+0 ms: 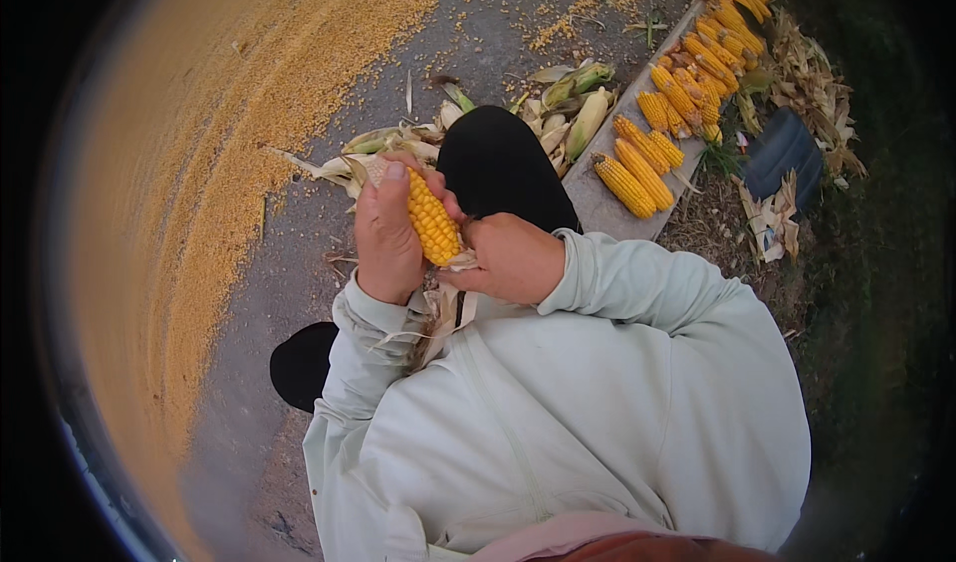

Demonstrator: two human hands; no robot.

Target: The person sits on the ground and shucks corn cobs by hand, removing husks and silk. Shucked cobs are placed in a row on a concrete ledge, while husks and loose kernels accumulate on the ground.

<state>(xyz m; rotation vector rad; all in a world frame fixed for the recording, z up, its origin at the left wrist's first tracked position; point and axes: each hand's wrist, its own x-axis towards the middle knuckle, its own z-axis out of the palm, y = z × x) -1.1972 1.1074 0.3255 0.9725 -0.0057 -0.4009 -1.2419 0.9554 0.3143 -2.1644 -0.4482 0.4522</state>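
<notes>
A yellow ear of corn (433, 221) is held before my lap, its husk peeled back from most of the kernels. My left hand (390, 233) wraps around the ear, the thumb lying along its upper side. At the lower end, my right hand (511, 257) is closed on the pulled-down husk (452, 301), whose pale strips hang over the jacket. The fingertips of my right hand are partly hidden by husk. Beyond my hands, unhusked ears (588, 124) and loose husks (396, 141) lie on the pavement around my knee.
Husked corn ears (641, 170) line a concrete curb (606, 218) at the right. Loose kernels (246, 125) cover the pavement at the left. Dry husks (814, 99) and a dark, ridged object (784, 157) lie beyond the curb.
</notes>
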